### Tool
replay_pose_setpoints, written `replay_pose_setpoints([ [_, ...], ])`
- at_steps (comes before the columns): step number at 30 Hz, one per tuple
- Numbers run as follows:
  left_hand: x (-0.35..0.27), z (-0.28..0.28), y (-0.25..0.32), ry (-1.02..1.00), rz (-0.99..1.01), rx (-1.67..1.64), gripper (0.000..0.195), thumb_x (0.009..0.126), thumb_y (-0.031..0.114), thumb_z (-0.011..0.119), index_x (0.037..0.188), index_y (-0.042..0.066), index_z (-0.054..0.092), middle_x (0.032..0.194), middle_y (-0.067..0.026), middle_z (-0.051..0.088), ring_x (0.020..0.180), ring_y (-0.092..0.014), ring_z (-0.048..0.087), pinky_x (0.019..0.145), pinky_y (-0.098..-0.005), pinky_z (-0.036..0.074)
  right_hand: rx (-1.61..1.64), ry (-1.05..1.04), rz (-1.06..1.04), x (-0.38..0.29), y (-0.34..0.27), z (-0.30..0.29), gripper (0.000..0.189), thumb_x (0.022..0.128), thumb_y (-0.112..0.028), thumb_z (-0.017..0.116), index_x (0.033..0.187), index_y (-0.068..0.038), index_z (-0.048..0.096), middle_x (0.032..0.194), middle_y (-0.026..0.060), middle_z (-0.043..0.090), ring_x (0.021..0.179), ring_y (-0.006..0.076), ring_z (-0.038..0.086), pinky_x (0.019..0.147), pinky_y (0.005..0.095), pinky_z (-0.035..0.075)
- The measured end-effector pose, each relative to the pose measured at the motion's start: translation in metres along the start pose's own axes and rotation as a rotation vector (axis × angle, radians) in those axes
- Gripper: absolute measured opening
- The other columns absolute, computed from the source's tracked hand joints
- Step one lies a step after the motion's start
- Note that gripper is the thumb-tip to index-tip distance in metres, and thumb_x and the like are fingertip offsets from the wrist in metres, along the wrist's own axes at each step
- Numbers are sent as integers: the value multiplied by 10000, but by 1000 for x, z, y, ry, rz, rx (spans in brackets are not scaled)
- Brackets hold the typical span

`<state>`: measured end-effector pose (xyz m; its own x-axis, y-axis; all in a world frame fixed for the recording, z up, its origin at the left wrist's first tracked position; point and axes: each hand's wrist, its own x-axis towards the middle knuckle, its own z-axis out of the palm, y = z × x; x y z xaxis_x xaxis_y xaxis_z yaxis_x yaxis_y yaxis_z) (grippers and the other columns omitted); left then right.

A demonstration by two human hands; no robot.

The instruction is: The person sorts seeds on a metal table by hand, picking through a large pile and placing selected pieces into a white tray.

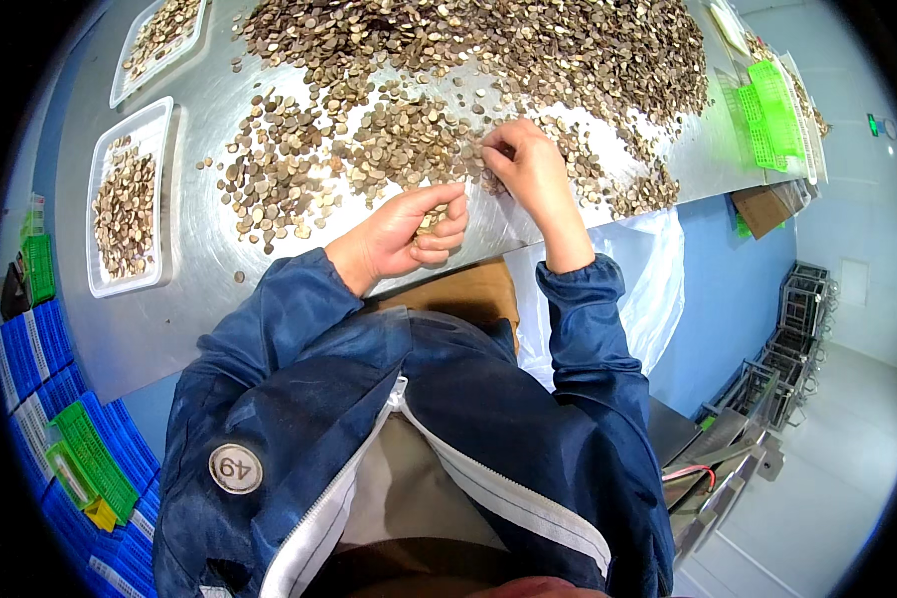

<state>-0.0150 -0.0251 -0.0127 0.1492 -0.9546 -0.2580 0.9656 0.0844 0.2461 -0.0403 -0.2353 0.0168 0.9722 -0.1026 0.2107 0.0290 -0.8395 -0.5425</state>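
Small round dried slices (pixel 400 142), brown and cream, lie loose on the stainless steel table (pixel 202 299) before me. My left hand (pixel 411 232) is curled over the table's near edge, palm towards the right. A few pale slices (pixel 430 220) show inside its bent fingers, below the thumb. Beside it, to the right and farther in, my right hand (pixel 523 161) reaches down to the slices with thumb and forefinger close together. Whether a slice is between those fingertips is too small to tell.
A large heap of slices (pixel 568 52) covers the far side. At left stand two white plastic trays (pixel 166 149) (pixel 112 97) holding slices. A green basket (pixel 770 116) is at the right end. Clear plastic sheeting (pixel 654 284) hangs below the near edge. Blue crates (pixel 45 389) are stacked at lower left.
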Motion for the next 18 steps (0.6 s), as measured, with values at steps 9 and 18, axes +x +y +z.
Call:
replay_pose_setpoints([
  [9, 1, 5, -5, -13, -28, 41, 421, 1089, 335, 337, 748, 107, 429, 557, 32, 331, 442, -51, 264, 351, -177, 209, -6, 120, -83, -3, -11, 4, 148, 817, -157, 674, 912, -44, 682, 911, 161, 620, 876, 375, 614, 773, 446, 506],
  [18, 5, 16, -14, 156, 54, 22, 291, 1070, 273, 409, 887, 79, 523, 689, 14, 402, 505, -54, 321, 394, -183, 231, -68, 248, 40, -11, 36, -25, 229, 815, -113, 663, 1028, -46, 715, 991, 173, 640, 961, 366, 616, 862, 441, 500],
])
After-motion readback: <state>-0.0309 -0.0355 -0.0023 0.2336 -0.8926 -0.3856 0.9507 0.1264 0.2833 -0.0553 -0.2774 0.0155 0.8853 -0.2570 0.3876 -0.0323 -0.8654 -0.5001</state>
